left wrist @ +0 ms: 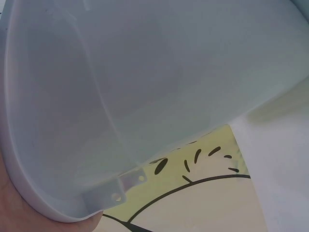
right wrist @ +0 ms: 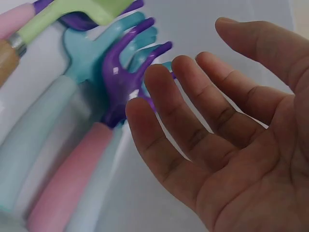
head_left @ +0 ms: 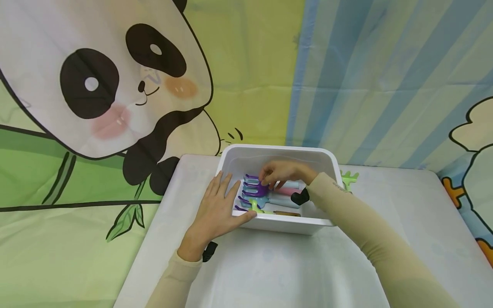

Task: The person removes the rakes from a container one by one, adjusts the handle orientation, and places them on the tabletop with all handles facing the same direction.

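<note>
A white plastic bin (head_left: pixel 265 221) stands on the table with several toy hand rakes inside. My left hand (head_left: pixel 215 209) rests on its left front corner, fingers spread along the left rim and thumb on the front rim. My right hand (head_left: pixel 283 171) is inside the bin, at a purple rake head with a pink handle (right wrist: pixel 72 179). In the right wrist view its fingers (right wrist: pixel 161 92) are loosely bent beside the purple tines, and the palm holds nothing. Beside that rake lies a light blue rake (right wrist: pixel 79 53). A light green rake (right wrist: pixel 87 7) with a wooden handle lies near the front wall.
A light green rake head (head_left: pixel 349 179) shows just outside the bin's right side. The white-covered table (head_left: pixel 262 273) extends in front and to the right. Behind it hangs a printed cloth with a panda (head_left: pixel 154 94) and blue stripes.
</note>
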### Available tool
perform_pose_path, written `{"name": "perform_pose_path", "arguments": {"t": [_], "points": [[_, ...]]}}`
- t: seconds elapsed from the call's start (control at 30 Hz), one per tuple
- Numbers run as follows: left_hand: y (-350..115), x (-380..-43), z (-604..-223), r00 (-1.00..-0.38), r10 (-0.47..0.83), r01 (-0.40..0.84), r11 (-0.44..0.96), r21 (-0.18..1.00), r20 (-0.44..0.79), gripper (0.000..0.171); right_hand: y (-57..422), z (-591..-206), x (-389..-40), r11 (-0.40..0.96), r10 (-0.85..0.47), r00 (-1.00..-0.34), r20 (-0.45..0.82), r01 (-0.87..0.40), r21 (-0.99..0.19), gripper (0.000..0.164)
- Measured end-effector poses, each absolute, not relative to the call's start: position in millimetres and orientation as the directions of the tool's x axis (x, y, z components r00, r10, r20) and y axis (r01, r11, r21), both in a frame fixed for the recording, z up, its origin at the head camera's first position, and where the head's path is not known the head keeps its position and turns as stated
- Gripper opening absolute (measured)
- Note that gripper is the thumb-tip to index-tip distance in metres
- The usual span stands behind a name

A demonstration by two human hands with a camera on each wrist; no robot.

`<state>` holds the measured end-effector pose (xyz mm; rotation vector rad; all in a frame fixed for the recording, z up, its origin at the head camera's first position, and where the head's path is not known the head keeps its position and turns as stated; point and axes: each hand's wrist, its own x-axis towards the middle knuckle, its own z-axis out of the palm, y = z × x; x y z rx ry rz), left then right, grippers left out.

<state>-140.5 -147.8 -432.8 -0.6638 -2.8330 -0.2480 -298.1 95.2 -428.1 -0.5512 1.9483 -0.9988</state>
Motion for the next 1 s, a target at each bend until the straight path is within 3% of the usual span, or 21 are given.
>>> {"name": "perform_pose_path", "arguments": {"t": [1.0], "points": [[-147,-143,-434,-0.879,0.411,0.449,0.883,0.134,0.241,0.104,87,-469,-281,0.782,-0.58,-0.373,-0.724,-0.005,-0.623,0.027]]}}
